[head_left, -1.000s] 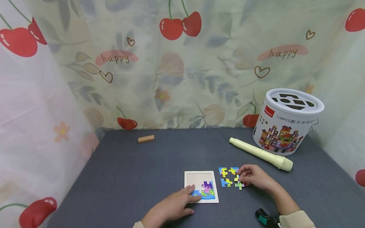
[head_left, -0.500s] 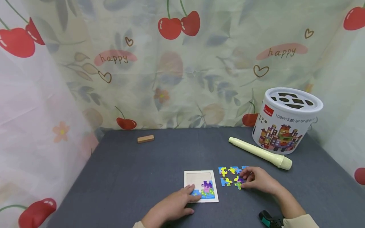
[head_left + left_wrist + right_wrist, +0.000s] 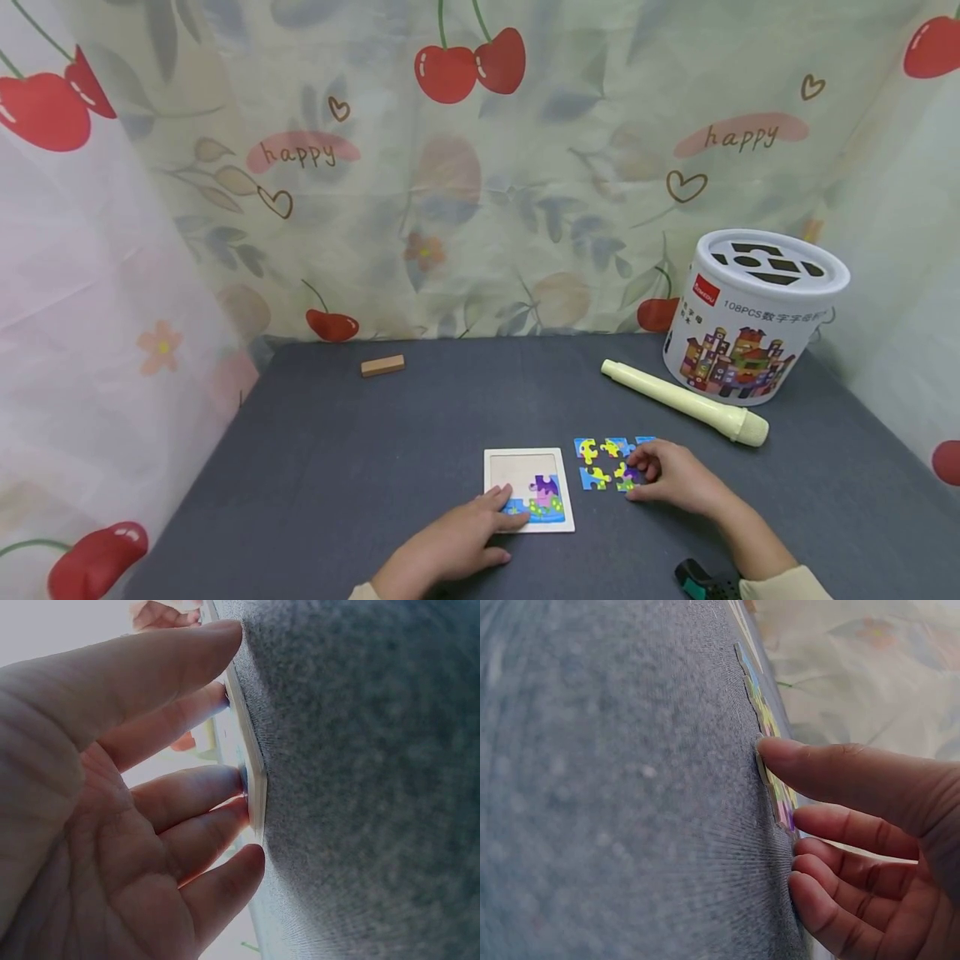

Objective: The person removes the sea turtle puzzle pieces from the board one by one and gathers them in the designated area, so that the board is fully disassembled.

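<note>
A square puzzle tray (image 3: 567, 505) with a pale wooden rim lies on the table, partly filled with joined blue, green, pink and purple pieces. My left hand (image 3: 476, 529) rests its spread fingers on the tray's lower left side; the left wrist view shows fingertips against its edge (image 3: 259, 796). Right of the tray, several loose jigsaw pieces (image 3: 595, 478) lie in two rows. My right hand (image 3: 678, 477) pinches a green and purple jigsaw piece (image 3: 626, 477) in the lower row. In the right wrist view, its thumb (image 3: 780, 752) presses the near edge, with the index finger opposite.
A pale yellow toy microphone (image 3: 684, 402) lies behind the right hand. Behind it stands a large white bucket (image 3: 738, 333) with a slotted lid. One small wooden block (image 3: 382, 366) sits at the back left. A black and teal device (image 3: 701, 579) lies by the right sleeve.
My right hand has nudged the green and purple piece slightly left and away from me, nearer the others. A blue piece at the upper right has come into view. The left hand stays put.
</note>
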`<state>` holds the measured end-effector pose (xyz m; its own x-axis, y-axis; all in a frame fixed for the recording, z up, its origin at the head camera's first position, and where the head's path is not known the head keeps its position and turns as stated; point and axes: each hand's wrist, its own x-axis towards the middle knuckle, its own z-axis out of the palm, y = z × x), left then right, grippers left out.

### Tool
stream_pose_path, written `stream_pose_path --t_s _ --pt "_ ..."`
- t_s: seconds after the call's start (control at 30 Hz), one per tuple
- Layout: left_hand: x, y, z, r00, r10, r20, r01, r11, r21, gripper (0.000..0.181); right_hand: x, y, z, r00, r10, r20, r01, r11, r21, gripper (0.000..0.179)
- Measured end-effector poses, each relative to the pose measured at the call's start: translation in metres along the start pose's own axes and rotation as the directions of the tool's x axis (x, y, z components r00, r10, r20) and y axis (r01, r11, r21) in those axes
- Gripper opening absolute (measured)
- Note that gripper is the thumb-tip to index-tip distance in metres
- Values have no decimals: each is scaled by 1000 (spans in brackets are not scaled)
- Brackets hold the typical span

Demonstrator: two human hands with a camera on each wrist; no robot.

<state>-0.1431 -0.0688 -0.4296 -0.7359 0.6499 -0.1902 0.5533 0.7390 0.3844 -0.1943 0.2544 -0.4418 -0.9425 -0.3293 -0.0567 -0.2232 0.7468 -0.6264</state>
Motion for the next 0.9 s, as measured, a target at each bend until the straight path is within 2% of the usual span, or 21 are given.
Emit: stream_pose_path --t_s 0.3,0.57,0.9 --pt "1 0 0 1000 -14 3 14 1000 -4 50 -2 -1 0 1000 -24 0 24 1000 -7 37" --pt "1 1 0 999 -31 25 31 999 -15 49 0 1 -1 1000 -2 18 2 1000 3 36" --pt "2 0 1 999 -30 12 30 1000 -8 49 0 2 -1 1000 -19 11 19 1000 6 35"
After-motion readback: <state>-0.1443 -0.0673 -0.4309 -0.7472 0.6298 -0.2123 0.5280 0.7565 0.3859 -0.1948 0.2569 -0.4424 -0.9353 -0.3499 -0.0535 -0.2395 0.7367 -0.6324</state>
